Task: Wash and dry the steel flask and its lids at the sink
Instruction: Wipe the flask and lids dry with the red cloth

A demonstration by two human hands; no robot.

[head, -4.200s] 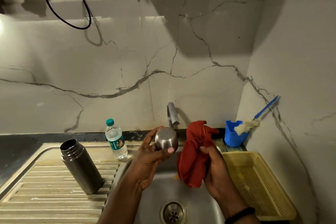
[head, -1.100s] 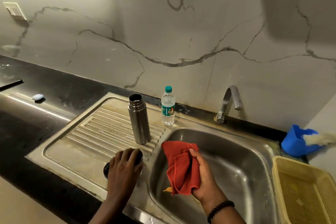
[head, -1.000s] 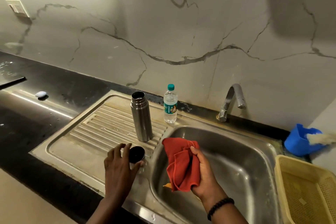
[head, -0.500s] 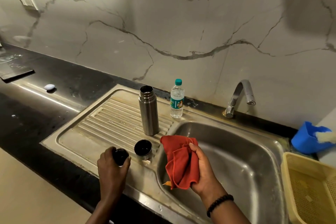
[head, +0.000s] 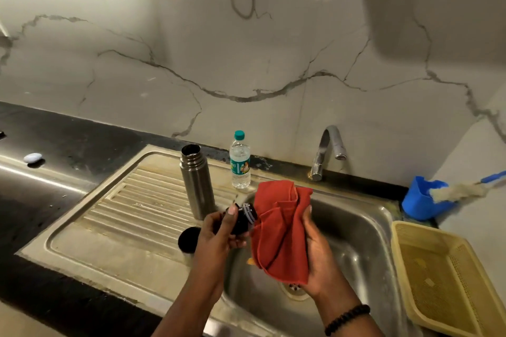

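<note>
Over the stainless-steel sink basin [head: 364, 230] we hold both hands close together. Our left hand [head: 219, 235] curls its fingers and thumb round a small black inner stopper lid with pale ridged threads [head: 243, 220], lifting it above the basin's left rim. Our right hand [head: 315, 252] grips a crumpled rust-red cloth [head: 279, 230], thumb pressed over the folds; the cloth hangs just beside the stopper, and we cannot tell whether they touch. On the ribbed steel drainboard [head: 123, 205] the tall cylindrical steel flask [head: 196, 183] stands upright with its mouth uncovered. Near its base, partly hidden behind our left wrist, sits the round steel cup lid [head: 187, 239], its dark opening facing up. A clear plastic water bottle with a green cap [head: 240, 161] stands behind, right of the flask. Farther right are the curved metal tap [head: 327, 150], a blue plastic holder [head: 419, 200] with a pale bottle brush [head: 460, 190], and a yellow plastic basket [head: 449, 279].
</note>
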